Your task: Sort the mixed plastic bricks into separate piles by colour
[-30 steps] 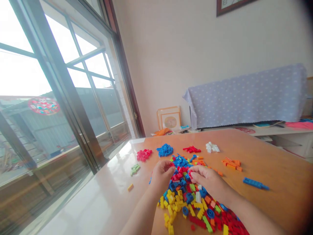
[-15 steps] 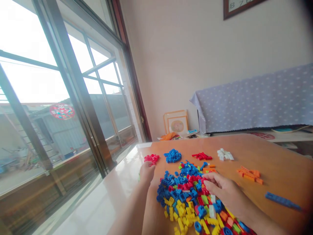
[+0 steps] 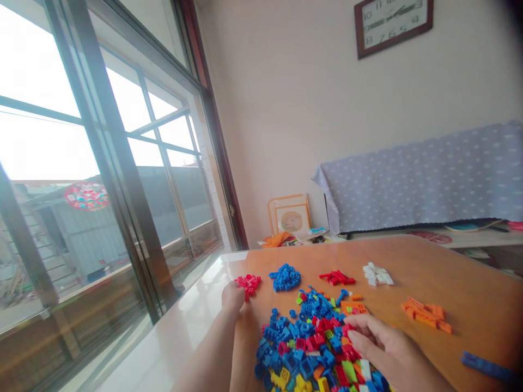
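Observation:
My left hand (image 3: 232, 296) reaches to the near left edge of a small pile of pinkish-red toy bricks (image 3: 250, 284). Its fingers are turned away and hidden, so whatever they hold does not show. At the right side of a large mixed heap of toy bricks (image 3: 304, 356), blue, red, yellow, green and orange, my right hand (image 3: 379, 343) has thumb and fingertips closed around a red toy brick (image 3: 347, 330). A pile of small blue bricks (image 3: 286, 277) lies just right of the pinkish-red one.
Farther back on the wooden table (image 3: 392, 256) lie long red bricks (image 3: 337, 277) and white bricks (image 3: 376, 274). Orange bricks (image 3: 427, 314) and a long blue piece (image 3: 488, 366) are on the right. A window (image 3: 163, 179) borders the table's left side.
The view has tilted up, bringing more of the wall clock into sight and lowering the table in the picture. My left hand has shifted slightly left beside the pinkish-red pile; my right hand stays at the heap.

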A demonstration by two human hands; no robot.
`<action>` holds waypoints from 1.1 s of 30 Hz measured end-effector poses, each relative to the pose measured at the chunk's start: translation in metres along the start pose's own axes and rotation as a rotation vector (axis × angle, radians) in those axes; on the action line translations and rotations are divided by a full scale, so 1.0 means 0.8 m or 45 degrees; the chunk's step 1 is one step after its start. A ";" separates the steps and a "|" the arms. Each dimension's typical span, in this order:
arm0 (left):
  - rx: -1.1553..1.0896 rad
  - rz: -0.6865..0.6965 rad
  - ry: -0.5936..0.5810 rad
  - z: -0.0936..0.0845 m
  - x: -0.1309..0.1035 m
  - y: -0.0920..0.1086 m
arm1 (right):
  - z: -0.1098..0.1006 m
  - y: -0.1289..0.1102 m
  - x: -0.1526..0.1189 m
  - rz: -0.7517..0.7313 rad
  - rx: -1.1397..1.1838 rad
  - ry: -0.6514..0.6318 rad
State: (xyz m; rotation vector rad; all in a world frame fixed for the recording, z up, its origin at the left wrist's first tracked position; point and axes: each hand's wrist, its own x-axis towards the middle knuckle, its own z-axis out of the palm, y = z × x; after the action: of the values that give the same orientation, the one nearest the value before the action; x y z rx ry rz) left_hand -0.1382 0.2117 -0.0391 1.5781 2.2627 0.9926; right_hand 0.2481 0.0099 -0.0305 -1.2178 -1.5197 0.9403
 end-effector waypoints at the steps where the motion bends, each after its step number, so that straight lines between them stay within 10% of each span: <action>1: -0.013 0.000 0.002 -0.001 0.000 0.001 | -0.001 0.000 0.000 0.008 0.002 -0.001; 11: -0.207 0.200 0.026 -0.023 -0.070 0.041 | 0.004 0.003 -0.003 0.081 -0.006 -0.064; 23: -0.365 0.834 -0.579 -0.026 -0.309 0.132 | 0.019 -0.015 -0.018 0.169 0.101 -0.143; 33: -0.484 0.762 -0.548 -0.004 -0.333 0.138 | 0.012 -0.040 -0.027 0.141 0.053 -0.238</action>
State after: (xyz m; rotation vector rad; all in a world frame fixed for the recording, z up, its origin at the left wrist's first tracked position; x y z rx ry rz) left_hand 0.0513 -0.0050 -0.0206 2.0725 1.2553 1.0000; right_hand 0.2320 -0.0178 -0.0074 -1.2219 -1.5820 1.1815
